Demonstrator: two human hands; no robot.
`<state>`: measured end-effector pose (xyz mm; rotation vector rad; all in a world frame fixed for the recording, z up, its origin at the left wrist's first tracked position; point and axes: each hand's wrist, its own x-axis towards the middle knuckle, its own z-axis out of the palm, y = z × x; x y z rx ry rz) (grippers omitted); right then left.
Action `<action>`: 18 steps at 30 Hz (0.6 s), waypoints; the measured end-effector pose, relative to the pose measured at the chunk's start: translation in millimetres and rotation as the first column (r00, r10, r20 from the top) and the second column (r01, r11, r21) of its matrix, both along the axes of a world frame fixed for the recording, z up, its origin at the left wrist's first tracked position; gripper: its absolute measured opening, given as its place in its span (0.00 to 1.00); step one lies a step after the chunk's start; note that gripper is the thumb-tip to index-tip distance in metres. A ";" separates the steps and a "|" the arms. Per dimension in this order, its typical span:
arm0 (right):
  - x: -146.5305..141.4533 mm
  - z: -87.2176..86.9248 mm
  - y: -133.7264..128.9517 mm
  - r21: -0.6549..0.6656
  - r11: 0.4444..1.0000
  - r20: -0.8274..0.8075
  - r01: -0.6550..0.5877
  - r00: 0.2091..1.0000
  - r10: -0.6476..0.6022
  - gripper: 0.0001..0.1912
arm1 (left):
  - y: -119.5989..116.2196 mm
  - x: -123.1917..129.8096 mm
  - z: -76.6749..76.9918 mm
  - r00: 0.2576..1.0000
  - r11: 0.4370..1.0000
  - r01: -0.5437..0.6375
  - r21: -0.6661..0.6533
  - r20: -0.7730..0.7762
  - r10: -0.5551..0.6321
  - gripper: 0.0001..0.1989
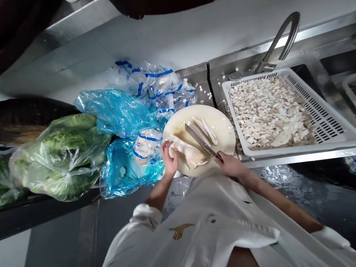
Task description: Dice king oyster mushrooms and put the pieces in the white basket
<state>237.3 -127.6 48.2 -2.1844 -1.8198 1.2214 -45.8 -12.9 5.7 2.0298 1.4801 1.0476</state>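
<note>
On the round cream cutting board [226, 133] lies a thick, pale king oyster mushroom [189, 152]. My left hand [170, 160] is at its left end, fingers curled and closed on it. My right hand [232, 165] grips the handle of a kitchen knife [200, 139] at the board's front right edge. The blade points up and left, lying between the mushroom and several long white slices [206, 130]. Part of the knife handle is hidden in my fingers.
Right of the board, a white slotted basket [338, 139] holds many chopped pale pieces [267, 112] beneath a curved faucet [289, 31]. Blue plastic bags [118, 111], clear bags with blue stripes [160, 83] and bagged leafy greens [64, 154] crowd the left.
</note>
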 end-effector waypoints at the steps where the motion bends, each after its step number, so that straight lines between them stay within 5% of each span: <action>1: -0.7 -1.1 1.3 0.006 1.000 -0.003 -0.013 1.000 0.013 0.18 | -13.5 9.4 -8.6 0.991 0.993 -0.115 -0.036 0.068 0.117 0.23; 4: -2.7 1.5 7.0 0.047 0.997 -0.039 -0.058 0.997 0.060 0.17 | -30.8 54.2 -29.3 0.934 0.940 -0.266 -0.213 0.187 0.306 0.28; 9: 1.9 9.4 11.5 0.054 0.988 -0.026 -0.142 0.989 0.144 0.17 | -16.0 106.8 -32.5 0.912 0.923 -0.222 -0.314 0.269 0.311 0.33; 15: 20.0 16.8 29.1 0.106 0.981 -0.041 -0.161 0.985 0.167 0.17 | -11.4 111.6 -34.5 0.900 0.900 -0.230 -0.370 0.271 0.341 0.30; 18: 27.5 21.0 25.9 0.117 0.987 -0.037 -0.110 0.993 0.115 0.17 | -13.6 96.1 -28.7 0.932 0.938 -0.225 -0.264 0.222 0.286 0.25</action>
